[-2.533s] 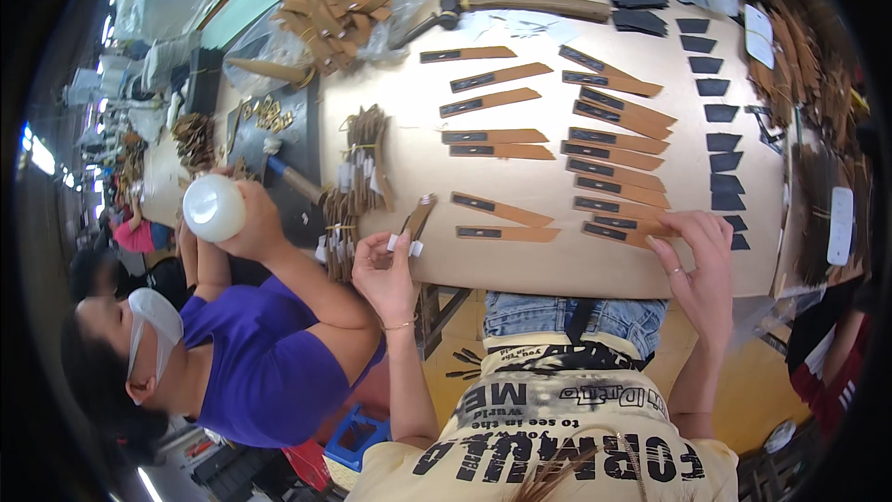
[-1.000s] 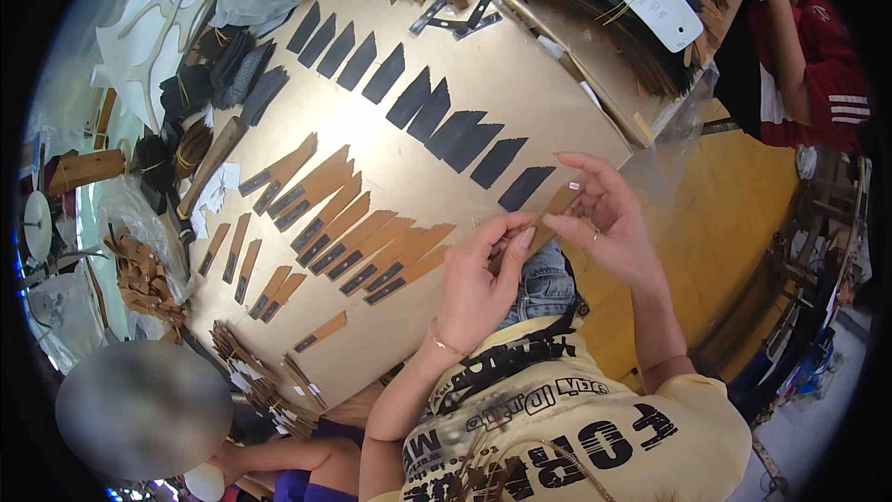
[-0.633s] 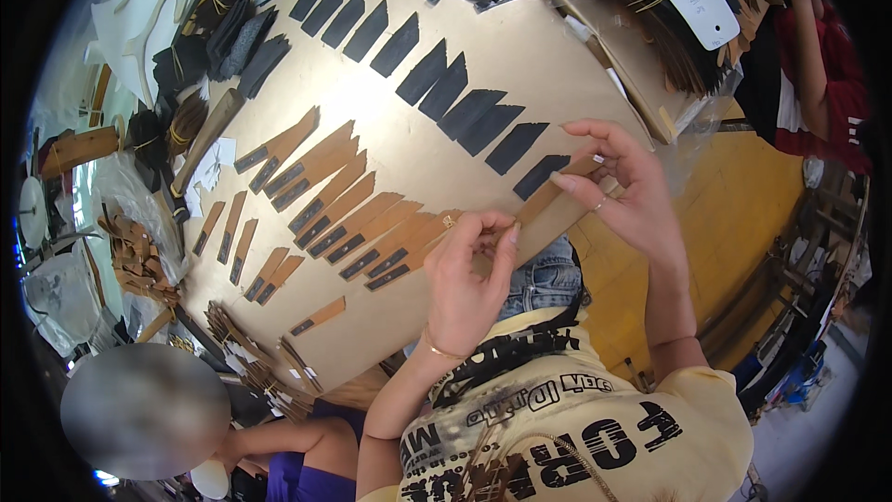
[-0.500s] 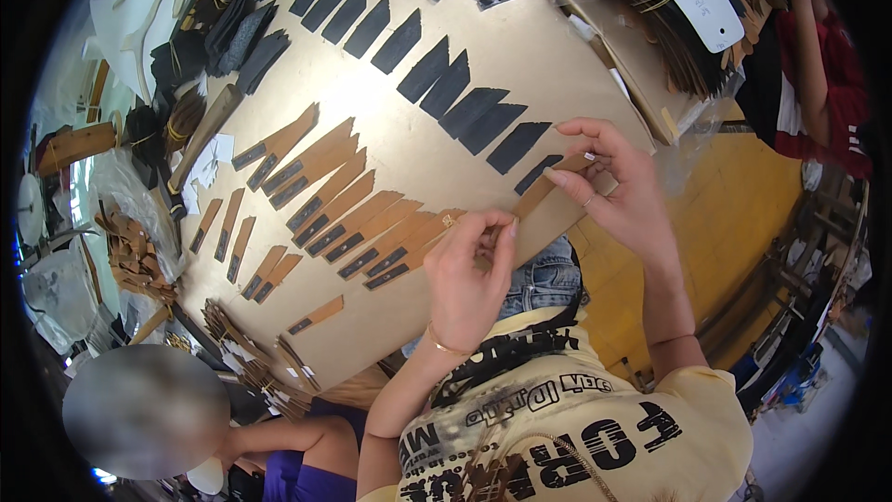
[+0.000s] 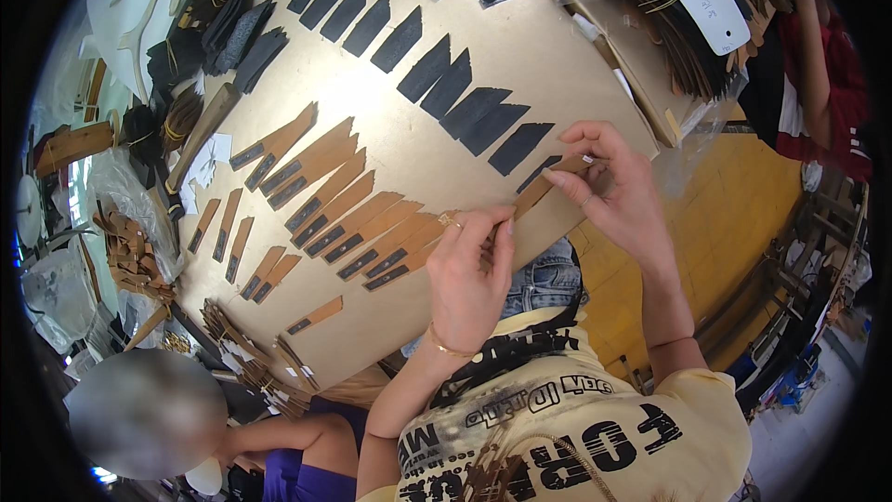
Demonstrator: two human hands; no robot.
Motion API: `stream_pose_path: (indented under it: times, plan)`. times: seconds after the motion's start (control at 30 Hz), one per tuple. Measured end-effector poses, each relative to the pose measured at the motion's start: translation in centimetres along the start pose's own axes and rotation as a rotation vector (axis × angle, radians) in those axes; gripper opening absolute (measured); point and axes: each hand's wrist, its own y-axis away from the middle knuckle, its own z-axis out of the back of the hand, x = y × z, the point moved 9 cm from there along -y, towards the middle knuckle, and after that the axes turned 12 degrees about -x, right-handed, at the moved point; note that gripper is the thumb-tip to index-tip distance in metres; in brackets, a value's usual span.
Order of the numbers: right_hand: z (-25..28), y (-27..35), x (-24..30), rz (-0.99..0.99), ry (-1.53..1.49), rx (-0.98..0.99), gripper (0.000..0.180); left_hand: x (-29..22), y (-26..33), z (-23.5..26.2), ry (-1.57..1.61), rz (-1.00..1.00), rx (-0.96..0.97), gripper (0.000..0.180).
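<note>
In the head view, a broad tan table point(image 5: 400, 149) spreads beneath the hands and away to their left. Its near edge runs just below them, and a yellow floor point(image 5: 715, 223) opens to the right of the right hand.

The left hand point(image 5: 469, 265) and right hand point(image 5: 613, 181) are apart, linked by one brown strip point(image 5: 536, 191): left fingertips pinch one end, right thumb and fingers grip it near its white label point(image 5: 587, 159). Whether the strip touches the table cannot be told.

Just beyond the strip lies a black piece point(image 5: 539, 170), partly covered by it; more black pieces point(image 5: 425, 70) run in a slanting row up and left from there. Left of the left hand lie patched brown strips point(image 5: 316, 186), the closest partly behind that hand. Farther left are a wooden handle point(image 5: 203, 138), dark stacks point(image 5: 237, 42) and a plastic bag point(image 5: 130, 177).

Well beyond the right hand sits a thick bundle point(image 5: 650, 5) under a white card point(image 5: 701, 0). A co-worker's purple clothing point(image 5: 307, 474) shows at lower left; a red sleeve point(image 5: 841, 84), at upper right.
</note>
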Motion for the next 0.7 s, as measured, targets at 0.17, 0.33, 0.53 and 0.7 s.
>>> stream_pose_path:
  times: [0.17,0.33,0.53,0.7]
  plan:
    - [0.05,-0.07,0.13,0.004,0.026,-0.010,0.036,0.17,0.14,-0.35,-0.008,-0.020,0.024,0.016]
    - [-0.03,-0.14,0.29,0.018,0.015,-0.023,0.035,0.28,0.41,-0.41,-0.031,-0.035,0.024,0.021]
    - [0.04,-0.04,0.26,0.023,0.028,-0.033,0.034,0.17,0.67,-0.58,-0.092,-0.092,0.038,0.028]
    - [0.02,-0.16,0.31,0.027,0.030,-0.036,0.033,0.11,0.82,-0.65,-0.157,-0.102,0.017,0.026]
